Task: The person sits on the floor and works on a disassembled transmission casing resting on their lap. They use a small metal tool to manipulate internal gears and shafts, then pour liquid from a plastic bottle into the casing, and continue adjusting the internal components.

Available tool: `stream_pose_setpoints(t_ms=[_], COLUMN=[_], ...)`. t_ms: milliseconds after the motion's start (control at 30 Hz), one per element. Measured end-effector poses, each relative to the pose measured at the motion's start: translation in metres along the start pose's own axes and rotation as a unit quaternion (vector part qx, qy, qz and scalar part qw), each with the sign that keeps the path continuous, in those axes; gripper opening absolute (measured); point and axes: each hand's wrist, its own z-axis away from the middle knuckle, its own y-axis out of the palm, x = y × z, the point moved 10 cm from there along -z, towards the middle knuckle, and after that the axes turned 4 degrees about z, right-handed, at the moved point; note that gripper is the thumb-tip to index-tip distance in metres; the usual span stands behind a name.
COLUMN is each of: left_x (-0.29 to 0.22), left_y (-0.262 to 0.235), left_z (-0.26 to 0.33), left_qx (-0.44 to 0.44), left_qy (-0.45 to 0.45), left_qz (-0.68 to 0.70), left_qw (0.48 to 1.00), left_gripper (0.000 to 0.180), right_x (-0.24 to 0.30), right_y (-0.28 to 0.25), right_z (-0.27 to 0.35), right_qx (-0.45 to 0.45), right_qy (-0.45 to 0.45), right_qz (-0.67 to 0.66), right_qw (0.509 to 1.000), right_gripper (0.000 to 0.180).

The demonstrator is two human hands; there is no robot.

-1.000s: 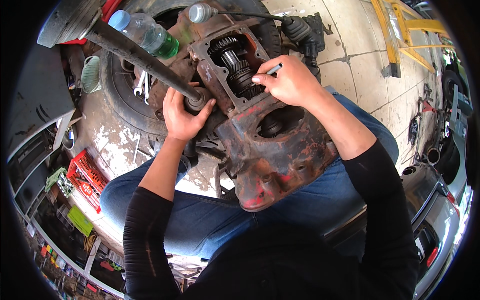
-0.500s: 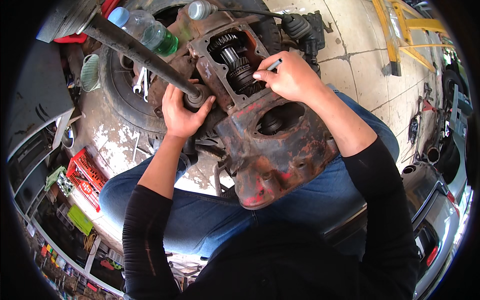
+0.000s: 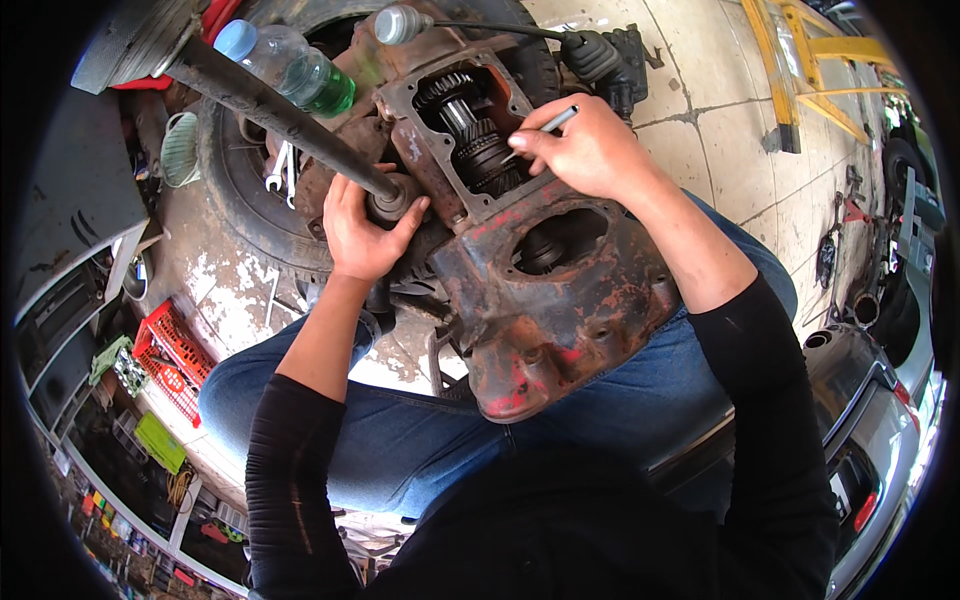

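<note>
A rusty, red-stained gearbox housing (image 3: 570,330) rests between my legs, its top opening showing a stack of dark gears (image 3: 482,155) on a shaft. In my right hand (image 3: 600,160) is a slim grey pen-like tool (image 3: 560,119), pinched above the opening's right side. Its thin tip points down-left at the gears; whether it touches them I cannot tell. My left hand (image 3: 362,238) is wrapped round the rounded joint (image 3: 396,203) at the lower end of a long drive shaft (image 3: 290,125), left of the opening. Part of its fingers is hidden behind the joint.
A large tyre (image 3: 225,190) lies under the shaft, with wrenches (image 3: 276,172) and a bottle of green liquid (image 3: 320,85) on it. Behind the housing is a gear lever (image 3: 480,25). A red basket (image 3: 170,360) stands left, a yellow frame (image 3: 790,70) far right.
My right hand has shifted slightly, tilting the pen-like tool so that more of it and its tip show. My left hand stays on the joint.
</note>
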Motion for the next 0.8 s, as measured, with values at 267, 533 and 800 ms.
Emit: stream_pose_setpoints(t_ms=[267, 533, 800], left_x=[0.0, 0.001, -0.001], left_y=[0.002, 0.002, 0.001], left_z=[0.001, 0.0, 0.0], left_qx=[0.009, 0.003, 0.002], left_qy=[-0.003, 0.001, 0.005], left_qz=[0.003, 0.005, 0.002], left_qw=[1.0, 1.0, 1.0], left_gripper=[0.05, 0.05, 0.05], right_x=[-0.003, 0.007, 0.016], right_y=[0.004, 0.005, 0.006], right_z=[-0.002, 0.002, 0.01], right_qx=[-0.013, -0.033, -0.012], right_qy=[-0.009, -0.048, -0.034], right_qz=[0.046, 0.096, -0.018], right_qw=[0.999, 0.994, 0.999], right_gripper=[0.027, 0.025, 0.023])
